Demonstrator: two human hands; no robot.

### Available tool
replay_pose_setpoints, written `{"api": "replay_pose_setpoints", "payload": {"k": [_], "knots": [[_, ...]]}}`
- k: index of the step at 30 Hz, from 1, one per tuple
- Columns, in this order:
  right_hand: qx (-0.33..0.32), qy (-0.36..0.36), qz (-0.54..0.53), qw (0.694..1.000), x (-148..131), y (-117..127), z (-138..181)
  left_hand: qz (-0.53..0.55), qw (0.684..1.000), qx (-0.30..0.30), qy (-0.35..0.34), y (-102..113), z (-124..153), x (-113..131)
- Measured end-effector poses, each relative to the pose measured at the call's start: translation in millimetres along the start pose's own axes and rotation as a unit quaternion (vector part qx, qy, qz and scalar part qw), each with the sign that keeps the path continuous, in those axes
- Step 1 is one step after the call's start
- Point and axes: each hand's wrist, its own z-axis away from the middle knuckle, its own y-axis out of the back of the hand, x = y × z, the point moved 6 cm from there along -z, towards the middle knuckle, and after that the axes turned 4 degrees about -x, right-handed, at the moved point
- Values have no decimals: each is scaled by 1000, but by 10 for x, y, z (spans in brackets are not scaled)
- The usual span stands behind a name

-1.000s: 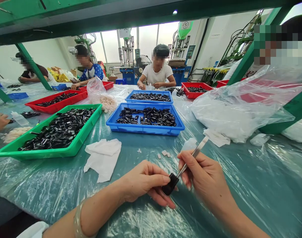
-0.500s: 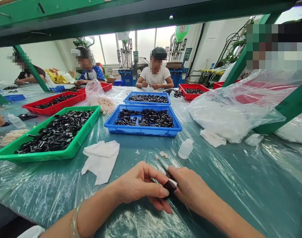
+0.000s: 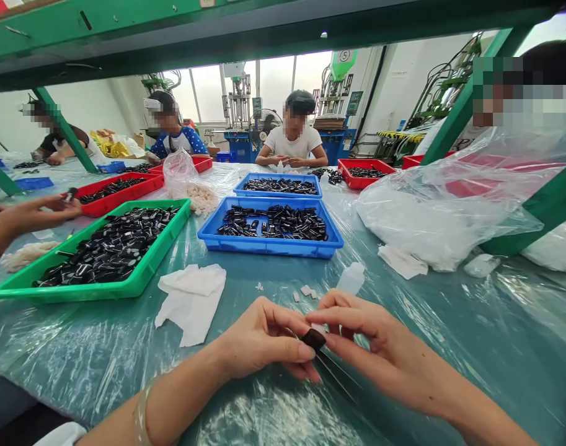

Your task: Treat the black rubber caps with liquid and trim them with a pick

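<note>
A small black plastic part (image 3: 313, 339) sits pinched between both my hands, low over the plastic-covered table. My left hand (image 3: 264, 337) is closed on its left side with thumb and fingertips. The thumb and forefinger of my right hand (image 3: 375, 350) close on its right side, where a small white bit (image 3: 318, 327) lies against the part. Under my right hand a thin metal tool (image 3: 338, 378) slants down toward me; how it is held is hidden.
Ahead stand a green tray (image 3: 164, 244) and a blue tray (image 3: 268, 248), both with black parts, beyond them more blue and red trays. A white cloth (image 3: 192, 297), loose white bits (image 3: 305, 290), a small bottle (image 3: 351, 277) and plastic bags (image 3: 441, 210) lie nearby. A co-worker's hand (image 3: 36, 210) reaches in at left.
My right hand brought the metal tool down from its raised slant and closed its fingertips on the black part. At left the co-worker's hand has reached further in, toward the green tray.
</note>
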Motion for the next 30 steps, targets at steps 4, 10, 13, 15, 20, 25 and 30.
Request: {"api": "replay_pose_setpoints", "payload": {"k": [4,10,13,15,20,25,30], "knots": [[30,13,0,999,8,-8,-14,3,1000,13,2,17,-11,-9],[133,8,-28,991,52,64,-13,-2,999,40,0,47,-20,-1],[188,17,-67,980,70,87,26,4,999,47,-12,39,-25,17],[215,27,-83,973,68,92,55,-2,999,45,-13,27,-29,21],[207,81,-69,972,-33,67,59,-48,998,42,8,22,-31,15],[196,100,-28,975,-77,63,58,-52,997,47,20,31,-25,10],[198,146,55,968,-110,18,65,-57,997,53,23,45,-28,-2]]}}
